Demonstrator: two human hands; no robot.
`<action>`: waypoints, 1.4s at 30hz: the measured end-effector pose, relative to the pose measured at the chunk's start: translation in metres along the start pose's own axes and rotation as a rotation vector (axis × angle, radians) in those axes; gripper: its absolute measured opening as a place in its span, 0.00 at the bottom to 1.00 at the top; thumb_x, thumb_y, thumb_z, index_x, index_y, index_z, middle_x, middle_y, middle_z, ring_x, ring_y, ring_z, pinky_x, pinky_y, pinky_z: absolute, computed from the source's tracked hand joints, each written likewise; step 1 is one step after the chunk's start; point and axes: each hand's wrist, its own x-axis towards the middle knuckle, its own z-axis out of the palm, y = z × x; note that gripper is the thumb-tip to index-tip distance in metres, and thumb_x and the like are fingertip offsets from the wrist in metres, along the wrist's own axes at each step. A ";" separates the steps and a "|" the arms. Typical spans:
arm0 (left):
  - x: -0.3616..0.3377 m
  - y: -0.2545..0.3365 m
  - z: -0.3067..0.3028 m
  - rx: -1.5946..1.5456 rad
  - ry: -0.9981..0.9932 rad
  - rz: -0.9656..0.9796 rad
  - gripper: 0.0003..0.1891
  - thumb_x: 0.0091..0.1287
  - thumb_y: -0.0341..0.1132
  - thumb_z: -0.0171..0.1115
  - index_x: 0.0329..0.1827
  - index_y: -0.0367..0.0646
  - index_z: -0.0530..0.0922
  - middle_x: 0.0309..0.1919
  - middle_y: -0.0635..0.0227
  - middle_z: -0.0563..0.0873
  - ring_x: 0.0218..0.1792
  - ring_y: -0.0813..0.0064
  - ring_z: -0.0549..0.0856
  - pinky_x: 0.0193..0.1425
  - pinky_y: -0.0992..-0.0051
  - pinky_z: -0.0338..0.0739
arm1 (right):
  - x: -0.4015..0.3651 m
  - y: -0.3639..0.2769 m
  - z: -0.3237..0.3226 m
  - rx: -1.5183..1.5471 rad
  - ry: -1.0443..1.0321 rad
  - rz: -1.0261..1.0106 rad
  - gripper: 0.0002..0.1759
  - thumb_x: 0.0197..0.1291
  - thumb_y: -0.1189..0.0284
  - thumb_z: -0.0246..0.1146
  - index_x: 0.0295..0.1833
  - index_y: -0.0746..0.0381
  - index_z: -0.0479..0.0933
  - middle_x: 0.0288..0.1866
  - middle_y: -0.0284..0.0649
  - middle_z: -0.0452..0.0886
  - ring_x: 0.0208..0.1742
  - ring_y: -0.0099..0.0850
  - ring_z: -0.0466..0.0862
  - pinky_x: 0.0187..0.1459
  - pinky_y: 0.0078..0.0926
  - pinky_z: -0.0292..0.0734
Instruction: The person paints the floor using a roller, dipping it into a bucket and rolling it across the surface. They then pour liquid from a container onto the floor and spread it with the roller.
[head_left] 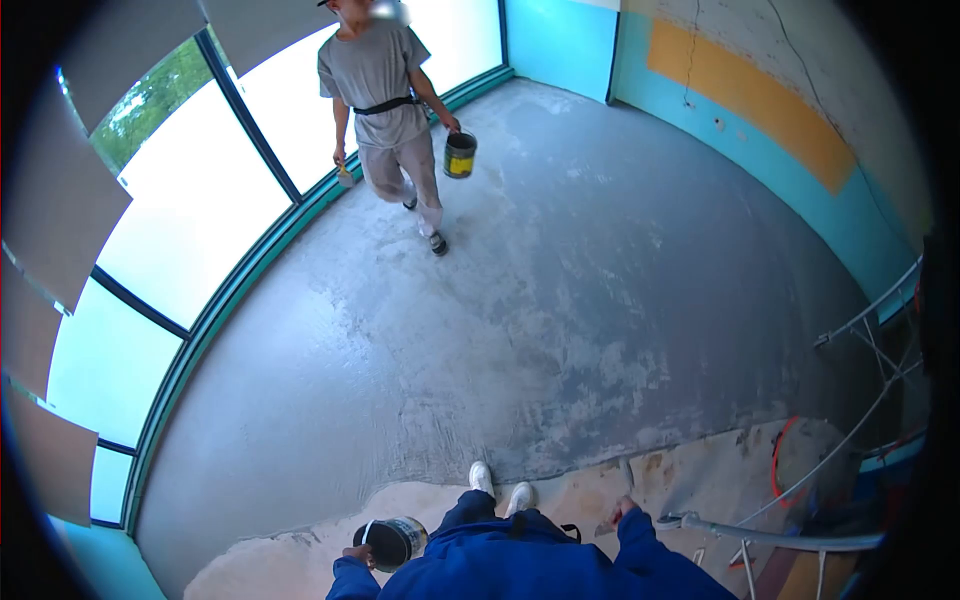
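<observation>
At the bottom left, my left hand [358, 553] is closed on a dark bucket [392, 545] with a pale handle and a label on its side. My right hand [624, 507], low and right of my body, is closed around a small flat tool that looks like a scraper [604, 526]; its details are too small to make out. My white shoes [482, 478] stand where the bare beige floor [575, 490] meets a smooth grey coating [510, 330].
A co-worker [375, 85] walks on the grey floor, carrying a dark yellow-labelled bucket [460, 156] and a brush-like tool [346, 176]. Windows [200, 190] line the left. A metal frame [780, 535] and an orange cable [778, 455] are at the right.
</observation>
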 end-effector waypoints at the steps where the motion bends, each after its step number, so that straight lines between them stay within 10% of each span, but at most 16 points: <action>1: 0.003 -0.001 0.000 0.017 -0.017 0.006 0.14 0.58 0.30 0.63 0.44 0.28 0.77 0.33 0.52 0.83 0.27 0.58 0.83 0.29 0.60 0.78 | 0.010 0.012 -0.017 -0.022 0.085 -0.023 0.13 0.58 0.66 0.51 0.22 0.54 0.62 0.12 0.33 0.59 0.11 0.29 0.61 0.14 0.28 0.60; 4: 0.019 -0.005 -0.005 0.170 -0.102 0.150 0.15 0.58 0.31 0.64 0.43 0.28 0.78 0.32 0.53 0.83 0.26 0.59 0.83 0.29 0.61 0.79 | 0.045 0.053 -0.063 0.123 0.336 0.044 0.09 0.59 0.66 0.48 0.26 0.53 0.64 0.13 0.31 0.58 0.13 0.24 0.60 0.15 0.25 0.60; 23: 0.155 0.059 0.003 0.252 -0.192 0.161 0.06 0.60 0.32 0.62 0.35 0.37 0.79 0.24 0.63 0.80 0.24 0.66 0.80 0.29 0.64 0.78 | -0.051 -0.002 0.046 0.269 -0.040 -0.230 0.19 0.59 0.64 0.53 0.16 0.52 0.59 0.09 0.29 0.59 0.08 0.29 0.60 0.13 0.26 0.60; 36: 0.078 0.048 0.016 0.019 -0.035 0.077 0.07 0.58 0.30 0.63 0.28 0.34 0.79 0.18 0.61 0.78 0.18 0.69 0.77 0.20 0.67 0.70 | -0.035 0.001 -0.021 0.305 0.052 -0.229 0.20 0.63 0.51 0.57 0.25 0.49 0.64 0.13 0.27 0.61 0.11 0.21 0.62 0.11 0.19 0.61; 42: 0.030 0.065 0.024 0.044 -0.116 0.168 0.10 0.59 0.29 0.58 0.39 0.31 0.74 0.25 0.55 0.77 0.22 0.62 0.79 0.23 0.61 0.72 | -0.069 -0.035 -0.022 0.132 0.124 -0.194 0.08 0.58 0.68 0.52 0.26 0.54 0.64 0.13 0.34 0.60 0.12 0.29 0.62 0.13 0.25 0.57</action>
